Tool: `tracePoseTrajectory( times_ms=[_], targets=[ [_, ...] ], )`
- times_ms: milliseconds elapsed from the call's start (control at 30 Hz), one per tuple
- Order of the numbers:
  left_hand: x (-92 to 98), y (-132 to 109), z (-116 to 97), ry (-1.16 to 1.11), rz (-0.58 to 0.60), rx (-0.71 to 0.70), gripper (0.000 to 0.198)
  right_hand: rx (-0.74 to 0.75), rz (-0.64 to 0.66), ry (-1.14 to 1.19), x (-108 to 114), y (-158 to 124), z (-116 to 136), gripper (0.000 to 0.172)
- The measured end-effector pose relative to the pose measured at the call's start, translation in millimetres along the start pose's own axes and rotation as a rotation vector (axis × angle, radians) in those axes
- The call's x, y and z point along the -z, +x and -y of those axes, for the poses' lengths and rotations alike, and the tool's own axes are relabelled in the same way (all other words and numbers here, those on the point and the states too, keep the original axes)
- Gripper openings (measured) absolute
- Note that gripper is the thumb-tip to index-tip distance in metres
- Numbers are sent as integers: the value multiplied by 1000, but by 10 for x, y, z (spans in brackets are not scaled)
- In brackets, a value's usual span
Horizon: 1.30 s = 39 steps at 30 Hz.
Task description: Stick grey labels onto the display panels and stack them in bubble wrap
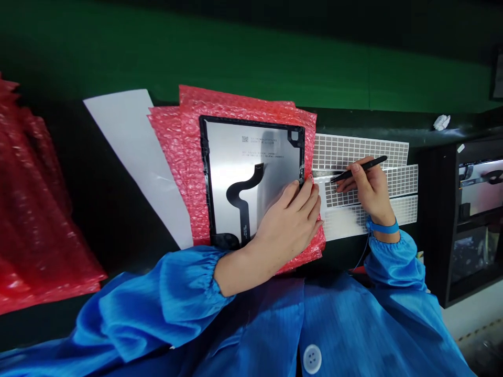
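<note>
A screen panel (231, 152) with a silver back, black frame and curved black flex cable (244, 209) lies on red bubble wrap (236, 107). Across its lower right part rests my left hand (288, 222), fingers extended and lying flat near the right edge. My right hand (367, 186) is closed around black tweezers (367, 165), their tip pointing left over sheets of small grey stickers (401, 180). These sheets lie just right of the bubble wrap. A blue band circles my right wrist.
White paper (133, 141) sticks out left of the bubble wrap. More red bubble wrap (35, 209) is piled at far left. A crumpled white scrap (441, 122) lies at back right, near a black rack (448, 225) holding panels.
</note>
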<state>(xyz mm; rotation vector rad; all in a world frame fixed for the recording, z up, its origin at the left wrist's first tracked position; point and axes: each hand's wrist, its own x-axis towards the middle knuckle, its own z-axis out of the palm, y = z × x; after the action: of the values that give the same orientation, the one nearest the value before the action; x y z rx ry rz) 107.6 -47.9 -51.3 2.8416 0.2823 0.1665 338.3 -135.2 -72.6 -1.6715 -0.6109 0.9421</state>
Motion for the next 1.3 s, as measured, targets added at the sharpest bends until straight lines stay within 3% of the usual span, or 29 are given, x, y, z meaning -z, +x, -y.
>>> tracePoseTrajectory(
  times_ms=[133,433,667,733,833,933,1033,1133,1300],
  targets=[
    [5,4,-9,28,2,6,49,-9,-22,-1,-2,-33,-1,34],
    [32,-9,-19,178,-9,-40,53,85,44,-127,-40,-33,32,41],
    [66,26,-17,172,-1,-52,50,122,-6,-30,-48,5,75,39],
    [123,-13,-36,133,-48,-76,44,155,-24,-3,-121,1,141,39],
    [260,-124,-70,14,-229,-109,23,179,-5,26,-312,-10,244,41],
    [364,-225,-48,-18,-317,12,12,144,63,68,-535,-3,285,43],
    [355,-254,48,75,-265,146,25,115,133,114,-685,23,257,42],
    [277,-243,137,118,-265,165,37,126,159,150,-724,46,219,40],
    [230,-244,154,126,-241,164,38,95,175,142,-686,56,221,41]
  ],
)
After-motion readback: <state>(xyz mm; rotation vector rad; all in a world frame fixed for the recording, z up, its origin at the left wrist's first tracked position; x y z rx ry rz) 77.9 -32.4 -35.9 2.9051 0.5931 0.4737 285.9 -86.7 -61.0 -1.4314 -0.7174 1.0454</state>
